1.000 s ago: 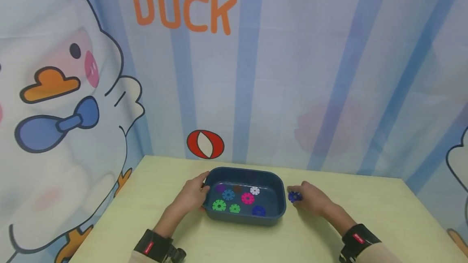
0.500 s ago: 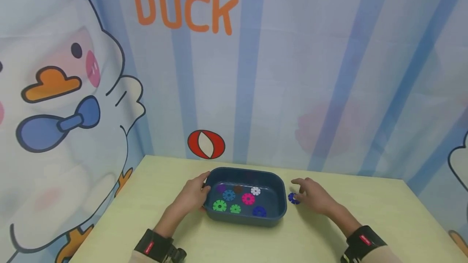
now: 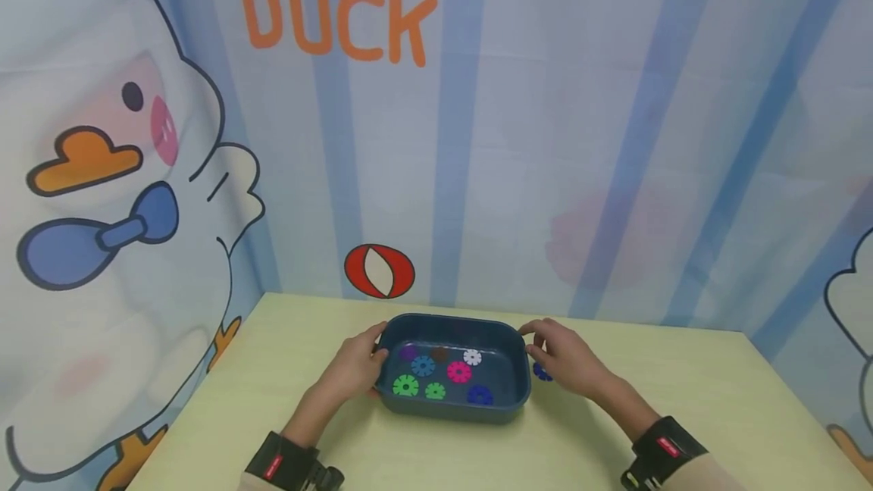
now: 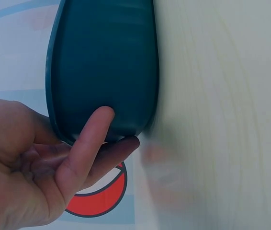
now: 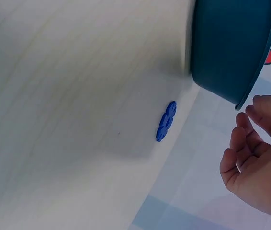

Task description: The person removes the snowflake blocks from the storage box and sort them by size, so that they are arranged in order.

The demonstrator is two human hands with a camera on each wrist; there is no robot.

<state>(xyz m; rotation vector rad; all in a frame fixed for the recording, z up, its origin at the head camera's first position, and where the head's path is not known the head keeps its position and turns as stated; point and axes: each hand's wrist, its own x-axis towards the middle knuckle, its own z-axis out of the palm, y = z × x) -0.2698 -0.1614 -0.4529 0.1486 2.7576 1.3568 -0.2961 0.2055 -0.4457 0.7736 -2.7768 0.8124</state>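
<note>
A dark blue plastic tub (image 3: pixel 454 414) stands on the table with several flat, notched plastic discs inside, such as a pink disc (image 3: pixel 459 372), a white disc (image 3: pixel 472 357) and a green disc (image 3: pixel 405 385). My left hand (image 3: pixel 352 366) grips the tub's left end; in the left wrist view its fingers (image 4: pixel 90 143) lie against the end wall. At the opposite end, my right hand (image 3: pixel 567 354) has loosely bent fingers at the rim; whether they touch it I cannot tell. A blue notched disc (image 5: pixel 166 121) lies on the table, partly covered by the right hand in the head view.
The pale yellow table (image 3: pixel 614 445) ends at a printed duck curtain (image 3: pixel 511 135) close behind the tub. A black strap with a camera sits on each wrist, the left strap (image 3: pixel 281 461) and the right strap (image 3: pixel 664 451).
My right hand has let go of the blue disc, leaving it on the table, and has moved left to the tub's right rim. The left hand keeps its hold on the tub.
</note>
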